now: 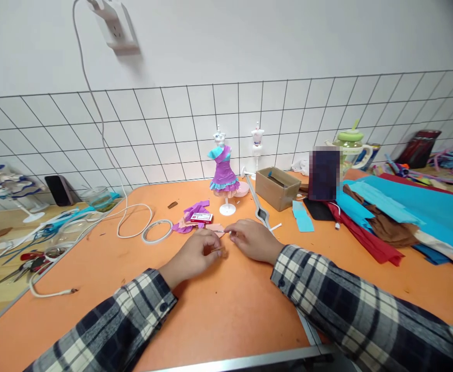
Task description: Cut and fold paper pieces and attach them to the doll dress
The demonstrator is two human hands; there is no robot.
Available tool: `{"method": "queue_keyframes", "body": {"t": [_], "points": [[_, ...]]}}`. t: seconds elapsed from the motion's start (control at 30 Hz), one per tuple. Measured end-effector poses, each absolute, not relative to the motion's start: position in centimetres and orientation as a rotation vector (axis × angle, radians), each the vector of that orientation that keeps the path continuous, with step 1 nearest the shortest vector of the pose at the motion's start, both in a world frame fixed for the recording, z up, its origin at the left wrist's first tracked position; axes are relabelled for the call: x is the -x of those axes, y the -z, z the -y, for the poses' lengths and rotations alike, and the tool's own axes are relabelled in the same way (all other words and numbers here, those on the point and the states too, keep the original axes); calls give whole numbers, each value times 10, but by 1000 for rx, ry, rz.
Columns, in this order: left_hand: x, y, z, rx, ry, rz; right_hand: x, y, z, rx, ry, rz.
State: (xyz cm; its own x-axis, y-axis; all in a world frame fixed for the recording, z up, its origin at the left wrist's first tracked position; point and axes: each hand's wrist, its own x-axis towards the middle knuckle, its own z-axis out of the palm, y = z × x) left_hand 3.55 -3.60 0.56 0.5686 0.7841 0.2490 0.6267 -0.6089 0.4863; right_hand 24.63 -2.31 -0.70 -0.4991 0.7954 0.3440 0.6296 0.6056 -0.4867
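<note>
Both my hands meet at the middle of the orange table (218, 310). My left hand (195, 256) is curled with its fingers pinched on a small brownish scrap (215, 251). My right hand (251, 240) is closed too, its fingertips touching a thin pale strip (215, 228) that runs between the two hands. Just beyond the hands lie purple fabric scraps (195, 212) and a small red-and-white box (201, 217). Behind them stands a small mannequin in a purple and blue dress (223, 173).
A tape roll (157, 231) and a white cable (129, 217) lie at left. A cardboard box (277, 187), a bare white mannequin (257, 144), blue, red and brown fabric sheets (389, 217) and a green-lidded jug (350, 147) are at right. Scissors and keys (28, 263) sit far left.
</note>
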Motion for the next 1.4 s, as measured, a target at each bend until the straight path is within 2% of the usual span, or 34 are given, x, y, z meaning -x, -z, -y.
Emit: {"method": "queue_keyframes", "body": {"t": [0.07,0.13,0.27,0.4,0.63,0.87,1.0,1.17,1.4], "points": [[-29,-13,35,-2625,-591,-1153,-243,9,22,1115,-153,2446],[-22,-17,32,-2680,-584,-1231,-239,11,22,1170,-42,2543],[-11,-10,20,-2657,-412,-1159,-238,13,21,1184,-14,2586],[-4,1,10,-2586,-392,-1195,-245,6,24,1065,1,2628],[-9,-7,16,-2746,-616,-1252,-256,-13,40,1018,-172,2770],[-27,-7,28,-2208,-720,-1163,-266,-13,42,1051,-283,2665],[-31,-4,29,-2344,-834,-1119,-263,-6,39,890,-338,2708],[-34,-12,36,-2988,-461,-847,-268,1,28,832,-368,2695],[-38,-16,42,-3120,-304,-837,-270,1,27,1028,-265,2481]]}}
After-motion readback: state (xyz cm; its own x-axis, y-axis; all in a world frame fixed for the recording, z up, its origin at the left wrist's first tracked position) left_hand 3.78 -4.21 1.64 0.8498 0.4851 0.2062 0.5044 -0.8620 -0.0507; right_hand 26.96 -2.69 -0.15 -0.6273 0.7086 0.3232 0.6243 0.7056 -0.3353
